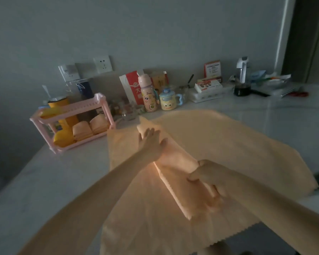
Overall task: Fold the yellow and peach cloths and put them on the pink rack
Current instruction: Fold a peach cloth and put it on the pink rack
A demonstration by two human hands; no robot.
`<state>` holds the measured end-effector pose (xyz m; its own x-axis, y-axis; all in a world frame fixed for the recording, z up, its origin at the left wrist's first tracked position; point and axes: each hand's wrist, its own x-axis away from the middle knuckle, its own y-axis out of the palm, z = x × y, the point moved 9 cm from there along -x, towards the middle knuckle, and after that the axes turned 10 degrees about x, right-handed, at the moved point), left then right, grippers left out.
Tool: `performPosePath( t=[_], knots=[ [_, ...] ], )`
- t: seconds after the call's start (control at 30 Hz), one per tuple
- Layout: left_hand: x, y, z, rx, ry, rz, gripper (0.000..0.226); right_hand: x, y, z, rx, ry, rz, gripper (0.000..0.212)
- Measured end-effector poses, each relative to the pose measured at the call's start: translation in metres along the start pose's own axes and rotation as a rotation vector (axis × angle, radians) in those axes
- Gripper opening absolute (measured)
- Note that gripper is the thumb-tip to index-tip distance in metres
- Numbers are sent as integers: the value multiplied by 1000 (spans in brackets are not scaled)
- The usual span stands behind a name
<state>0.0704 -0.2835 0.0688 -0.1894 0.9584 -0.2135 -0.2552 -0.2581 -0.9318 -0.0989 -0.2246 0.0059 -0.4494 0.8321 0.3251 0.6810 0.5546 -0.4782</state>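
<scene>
A peach cloth [177, 162], folded into a long narrow strip, lies diagonally on top of wider peach cloths [228, 144] spread over the table. My left hand [151, 142] presses flat on the strip's far end, fingers straight. My right hand [208, 177] grips the strip near its close end, fingers curled over the edge. The pink rack [44, 120] stands at the table's left. Its lower shelf holds folded peach cloths [89, 128] and folded yellow cloths [63, 139]. More yellow cloth [50, 112] lies on its upper shelf.
Behind the rack stand a yellow cup [58, 103] and a dark bottle [85, 91]. Along the wall are a pink bottle [149, 94], a cartoon mug [168, 101], boxes [208, 87], a kettle [242, 78] and red scissors [298, 93]. The table edge runs close at front.
</scene>
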Motion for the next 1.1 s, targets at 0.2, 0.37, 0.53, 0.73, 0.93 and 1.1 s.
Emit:
performPosePath(
  t=[0.2, 0.37, 0.53, 0.73, 0.93, 1.1],
  knots=[
    [81, 45, 12, 168, 28, -179, 38, 19, -18, -6, 288, -35, 53, 14],
    [136, 41, 44, 179, 90, -311, 48, 29, -18, 13, 165, -37, 52, 29],
    [173, 44, 46, 270, 109, -400, 74, 33, -8, 24, -226, 18, -46, 35],
    [199, 32, 52, 139, 228, -296, 76, 41, 1, 21, -295, 8, -28, 36],
    [219, 34, 60, 15, 348, -263, 87, 54, 5, 26, -321, -24, -27, 61],
    [225, 9, 66, 174, 457, -16, 71, 73, 17, 22, -558, -59, -164, 40]
  ],
)
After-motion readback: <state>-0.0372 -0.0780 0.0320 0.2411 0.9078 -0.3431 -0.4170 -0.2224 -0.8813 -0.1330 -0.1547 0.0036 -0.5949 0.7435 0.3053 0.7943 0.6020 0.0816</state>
